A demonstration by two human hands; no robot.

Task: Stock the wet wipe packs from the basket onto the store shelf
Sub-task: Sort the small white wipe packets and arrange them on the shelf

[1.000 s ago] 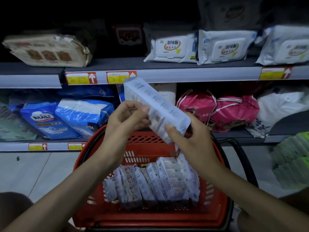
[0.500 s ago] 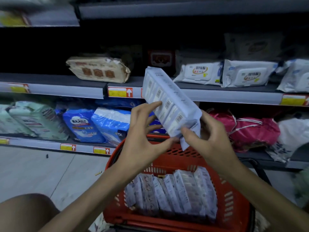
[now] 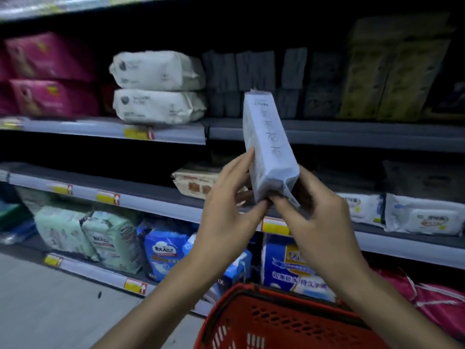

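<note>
A long white wet wipe pack (image 3: 268, 147) stands nearly upright in front of the shelves, held between both hands at its lower end. My left hand (image 3: 227, 215) grips its left side with thumb and fingers. My right hand (image 3: 319, 217) holds the bottom right corner from below. The red basket (image 3: 264, 321) sits at the bottom of the view under my forearms; its contents are out of sight. Behind the pack's top, dark grey packs (image 3: 251, 84) line the upper grey shelf (image 3: 352, 134).
White bagged packs (image 3: 158, 86) and pink packs (image 3: 47, 76) fill the upper shelf's left. White lidded wipe packs (image 3: 420, 215) lie on the middle shelf at right, a beige pack (image 3: 196, 182) at centre. Blue and green packs (image 3: 110, 238) crowd the low shelf.
Both hands have raised the pack and turned it more upright. The view has tilted upward, so a higher shelf now shows and the basket's packs have dropped out of sight.
</note>
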